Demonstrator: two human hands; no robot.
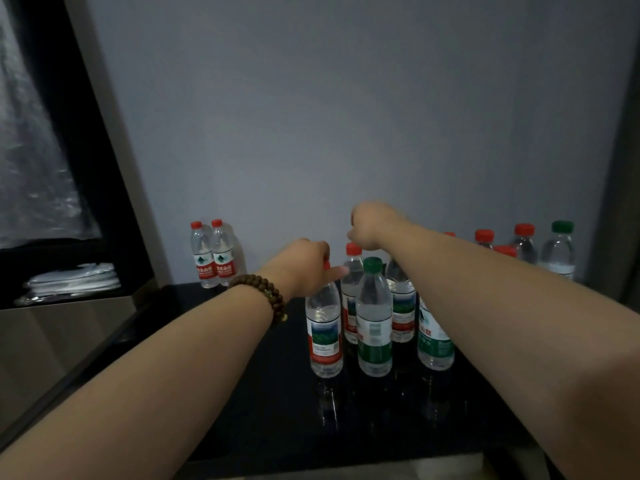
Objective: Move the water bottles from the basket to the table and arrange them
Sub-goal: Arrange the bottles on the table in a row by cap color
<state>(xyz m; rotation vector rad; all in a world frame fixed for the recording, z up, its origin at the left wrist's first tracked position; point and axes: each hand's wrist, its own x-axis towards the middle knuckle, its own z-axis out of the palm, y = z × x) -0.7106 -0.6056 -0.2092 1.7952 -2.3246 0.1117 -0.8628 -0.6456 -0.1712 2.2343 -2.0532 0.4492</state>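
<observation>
left hand (304, 265): fingers curled round the neck of the front-left bottle (323, 330), cap almost covered. Likely a top grip so it can be shifted without knocking its neighbours.
right hand (369, 226): curled, back to the camera, just above the red-cap bottle (352, 285). Can't tell if it pinches that cap or holds anything.
cluster: front-left bottle, red-cap bottle, green-cap bottle (374, 320) and green-label bottle (435, 337) stand upright, close-packed, mid-bench (242, 393). My read: this is the arranging step, closing up spacing.
wall pair (212, 258): two red-caps touching, far left against the wall. Probably parked out of the working area.
right group (524, 240): red caps and one green cap near the wall, well apart from the cluster.
basket: not in view, so can't say how many bottles are left to move.
hidden: right forearm covers the green-label bottle's cap, the top of a rear bottle (401, 296) and the right group's bases. Count there is unclear.
visibility: dim light, labels barely readable, and glossy bench reflections muddle the bottle bases.
left niche: white folded stack (72, 278), can't identify it.
</observation>
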